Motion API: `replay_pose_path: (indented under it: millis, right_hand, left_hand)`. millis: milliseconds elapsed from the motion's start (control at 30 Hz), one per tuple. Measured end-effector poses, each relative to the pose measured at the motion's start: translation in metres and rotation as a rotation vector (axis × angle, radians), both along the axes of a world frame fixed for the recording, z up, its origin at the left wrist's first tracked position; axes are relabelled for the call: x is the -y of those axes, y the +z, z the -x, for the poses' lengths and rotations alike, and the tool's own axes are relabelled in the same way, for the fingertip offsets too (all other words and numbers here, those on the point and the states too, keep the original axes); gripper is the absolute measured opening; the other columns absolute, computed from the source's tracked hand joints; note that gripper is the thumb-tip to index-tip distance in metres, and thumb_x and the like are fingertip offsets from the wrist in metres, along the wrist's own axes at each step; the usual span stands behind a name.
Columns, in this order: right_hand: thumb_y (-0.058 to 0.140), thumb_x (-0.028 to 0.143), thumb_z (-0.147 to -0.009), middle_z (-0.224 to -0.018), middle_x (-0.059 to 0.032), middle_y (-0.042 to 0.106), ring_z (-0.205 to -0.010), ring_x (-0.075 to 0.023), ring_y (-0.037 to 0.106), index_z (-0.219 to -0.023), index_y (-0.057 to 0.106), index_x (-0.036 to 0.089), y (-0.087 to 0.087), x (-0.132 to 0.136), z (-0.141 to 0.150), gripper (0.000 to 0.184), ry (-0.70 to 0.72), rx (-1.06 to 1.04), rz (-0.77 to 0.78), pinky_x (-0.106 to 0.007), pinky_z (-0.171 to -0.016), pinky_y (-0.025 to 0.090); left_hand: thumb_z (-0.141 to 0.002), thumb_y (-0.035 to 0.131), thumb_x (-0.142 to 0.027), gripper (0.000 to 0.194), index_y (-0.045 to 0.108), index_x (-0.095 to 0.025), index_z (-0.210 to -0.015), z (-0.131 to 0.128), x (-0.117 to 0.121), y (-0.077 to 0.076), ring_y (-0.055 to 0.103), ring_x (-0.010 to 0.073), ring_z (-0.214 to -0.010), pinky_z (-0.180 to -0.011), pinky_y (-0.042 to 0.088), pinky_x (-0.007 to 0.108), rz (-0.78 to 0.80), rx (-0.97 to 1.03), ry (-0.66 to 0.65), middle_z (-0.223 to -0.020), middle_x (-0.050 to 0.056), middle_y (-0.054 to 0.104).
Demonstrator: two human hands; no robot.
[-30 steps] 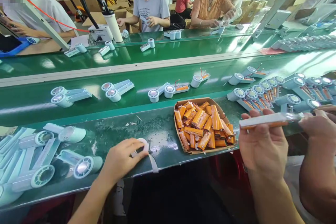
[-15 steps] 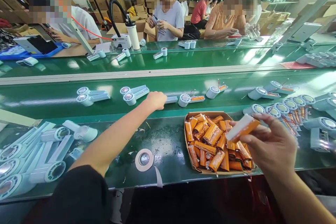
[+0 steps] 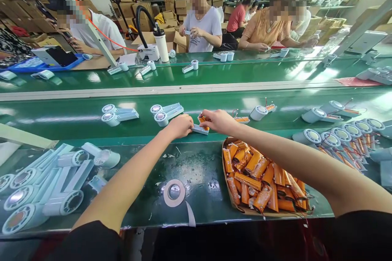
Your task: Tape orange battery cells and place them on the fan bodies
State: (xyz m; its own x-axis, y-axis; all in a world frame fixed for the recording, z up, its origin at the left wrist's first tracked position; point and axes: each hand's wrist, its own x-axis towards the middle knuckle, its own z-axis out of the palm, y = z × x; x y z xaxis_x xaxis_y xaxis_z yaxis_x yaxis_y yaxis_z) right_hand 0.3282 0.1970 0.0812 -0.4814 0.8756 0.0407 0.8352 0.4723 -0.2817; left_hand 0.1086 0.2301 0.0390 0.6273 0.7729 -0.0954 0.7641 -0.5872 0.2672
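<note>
My left hand (image 3: pixel 183 125) is closed around a light-blue fan housing (image 3: pixel 200 129) on the green belt. Its open, trough-like handle points right, and the hand hides its round head. My right hand (image 3: pixel 219 121) grips an orange-wrapped battery pack (image 3: pixel 202 120) at the handle's far side; whether the pack sits inside the trough is partly hidden by my fingers. Below my right forearm, a cardboard tray (image 3: pixel 226 195) is heaped with orange battery packs (image 3: pixel 260 167) with thin wires.
Several light-blue fan housings (image 3: pixel 45 183) are piled at the left. A roll of white tape (image 3: pixel 166 194) lies on the bench. More fans with orange packs (image 3: pixel 259 113) stand along the belt and at the right. Co-workers (image 3: pixel 203 28) sit across the line.
My right hand has moved left from above the tray to the fan housing, carrying the battery pack. My left hand stays on the housing. The view has shifted slightly.
</note>
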Motion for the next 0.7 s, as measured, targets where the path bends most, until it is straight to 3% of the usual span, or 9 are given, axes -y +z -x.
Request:
replay_pose_path:
  millis: [200,400,533,700]
  right_hand:
    - [0.067,0.038,-0.102,-0.098,-0.0072,0.082,-0.088,-0.0262,0.077,-0.121,0.068,0.025,-0.009,-0.003,-0.007,0.024,0.036,0.155,0.011,-0.028,-0.068,0.046]
    - [0.06,0.047,-0.104,-0.098,-0.0088,0.081,-0.087,-0.0299,0.076,-0.13,0.071,0.032,-0.015,-0.008,0.009,0.032,0.099,0.334,0.078,-0.031,-0.069,0.047]
    - [0.056,0.057,-0.104,-0.11,-0.0121,0.081,-0.097,-0.0324,0.077,-0.135,0.072,0.034,-0.01,-0.006,0.018,0.041,0.118,0.399,0.11,-0.034,-0.074,0.051]
    - [0.053,0.048,-0.107,-0.116,-0.0085,0.082,-0.104,-0.0287,0.076,-0.127,0.078,0.034,-0.001,-0.006,0.016,0.034,0.125,0.392,0.088,-0.032,-0.078,0.051]
  left_hand:
    - [-0.093,0.063,-0.035,0.019,0.08,-0.029,-0.1,-0.002,-0.004,0.001,0.072,0.0226,-0.104,-0.09,0.053,0.029,0.039,0.096,0.135,-0.109,0.001,0.08]
    - [-0.103,0.05,-0.033,0.022,0.07,-0.026,-0.107,-0.019,-0.002,-0.006,0.072,0.0249,-0.106,-0.088,0.051,0.031,0.055,0.201,0.347,-0.109,0.004,0.08]
    - [-0.108,0.038,-0.028,0.026,0.063,-0.024,-0.111,-0.032,-0.003,-0.008,0.073,0.0233,-0.103,-0.083,0.05,0.031,0.072,0.253,0.432,-0.109,0.006,0.079]
    - [-0.106,0.04,-0.024,0.021,0.06,-0.024,-0.107,-0.04,-0.005,-0.005,0.072,0.0227,-0.094,-0.078,0.05,0.031,0.105,0.274,0.447,-0.102,0.006,0.078]
